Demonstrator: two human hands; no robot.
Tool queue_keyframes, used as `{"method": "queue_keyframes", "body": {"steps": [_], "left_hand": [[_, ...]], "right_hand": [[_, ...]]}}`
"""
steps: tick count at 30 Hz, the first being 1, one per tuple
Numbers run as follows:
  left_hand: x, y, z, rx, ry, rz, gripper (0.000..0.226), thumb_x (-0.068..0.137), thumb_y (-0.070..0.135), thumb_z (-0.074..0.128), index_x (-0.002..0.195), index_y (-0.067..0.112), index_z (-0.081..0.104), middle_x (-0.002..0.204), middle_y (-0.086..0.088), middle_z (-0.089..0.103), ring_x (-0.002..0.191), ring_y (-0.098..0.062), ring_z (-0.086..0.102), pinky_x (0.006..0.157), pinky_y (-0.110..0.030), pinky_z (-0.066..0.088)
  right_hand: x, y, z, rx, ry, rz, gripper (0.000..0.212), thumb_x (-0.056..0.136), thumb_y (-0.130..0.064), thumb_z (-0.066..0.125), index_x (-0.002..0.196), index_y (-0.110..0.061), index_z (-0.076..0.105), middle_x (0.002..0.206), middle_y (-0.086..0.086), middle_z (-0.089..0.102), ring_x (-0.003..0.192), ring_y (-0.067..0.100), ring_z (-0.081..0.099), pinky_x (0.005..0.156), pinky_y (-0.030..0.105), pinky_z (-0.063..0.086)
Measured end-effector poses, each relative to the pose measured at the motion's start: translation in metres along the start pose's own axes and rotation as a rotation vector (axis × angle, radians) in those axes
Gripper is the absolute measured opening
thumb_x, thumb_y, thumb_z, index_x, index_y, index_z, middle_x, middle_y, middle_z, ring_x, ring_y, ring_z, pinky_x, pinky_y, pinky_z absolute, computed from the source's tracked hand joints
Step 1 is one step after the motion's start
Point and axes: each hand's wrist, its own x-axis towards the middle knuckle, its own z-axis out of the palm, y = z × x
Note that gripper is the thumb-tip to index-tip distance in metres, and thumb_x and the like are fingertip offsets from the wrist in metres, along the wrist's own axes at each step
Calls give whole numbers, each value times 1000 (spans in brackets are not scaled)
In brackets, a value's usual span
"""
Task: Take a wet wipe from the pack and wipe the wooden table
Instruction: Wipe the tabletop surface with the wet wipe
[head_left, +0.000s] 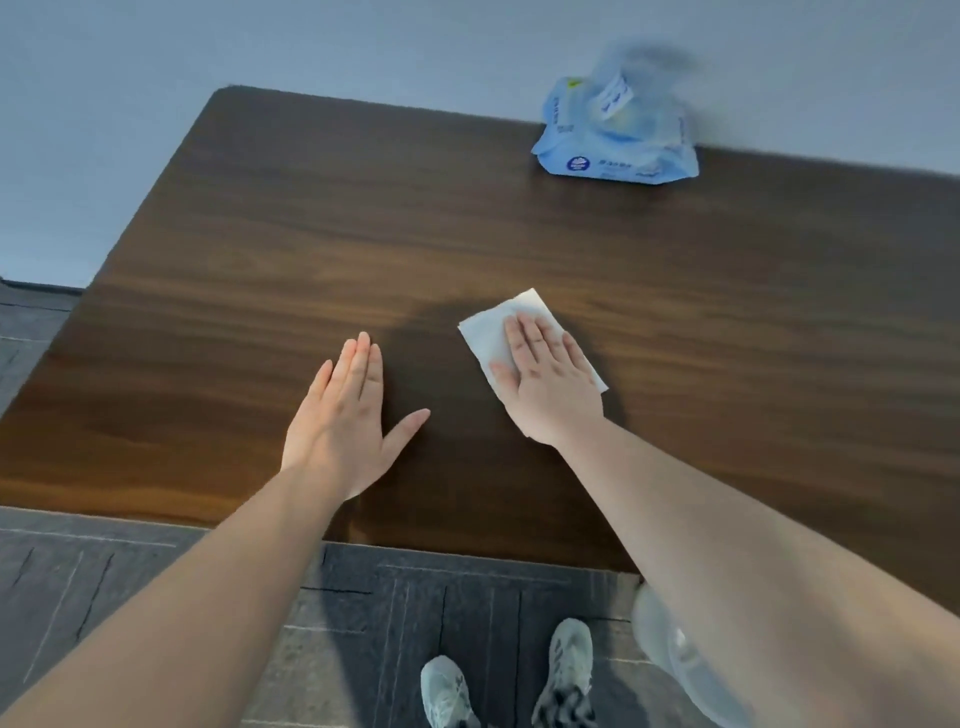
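I am judging the main risk to be the thin white wet wipe (519, 338) bunching or sliding out from under the palm, since only flat pressure is pinning it to the dark brown wooden table (311, 234). My right hand (550, 379), at centre frame, is lying spread flat on the wipe, gripping nothing; my left hand (348, 415) is resting flat and empty just left of it. The light blue plastic wipe pack (613, 140) is sitting at the upper right, flap raised.

My right hand (550, 384) hides the wipe (493, 332) under my fingers (524, 338); far beyond them, the pack's (615, 140) top blurs.
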Motion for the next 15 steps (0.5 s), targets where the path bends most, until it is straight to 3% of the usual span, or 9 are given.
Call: {"method": "queue_keyframes", "body": {"steps": [6, 11, 15], "left_hand": [[31, 121, 6, 18, -12, 315, 80, 86, 67, 6, 138, 14, -22, 157, -3, -18, 142, -14, -19, 117, -32, -8], [47, 211, 10, 75, -20, 533, 84, 85, 70, 4, 141, 13, -22, 150, 1, -27, 136, -10, -26, 114, -31, -12], [58, 283, 15, 88, -28, 643, 85, 84, 72, 3, 140, 14, -22, 147, 2, -29, 136, -9, -26, 114, -30, -13]], "right_hand": [[-60, 137, -8, 6, 3, 289, 60, 97, -47, 2, 150, -20, -10, 161, -3, -9, 147, 14, -9, 119, 35, -4], [-107, 246, -19, 62, 73, 521, 61, 98, -48, 9, 152, -19, 3, 161, 0, 4, 148, 17, 2, 119, 36, 0], [-139, 330, -25, 81, 47, 642, 63, 97, -51, 5, 152, -20, 0, 161, -1, -1, 148, 16, -3, 118, 35, -3]]}}
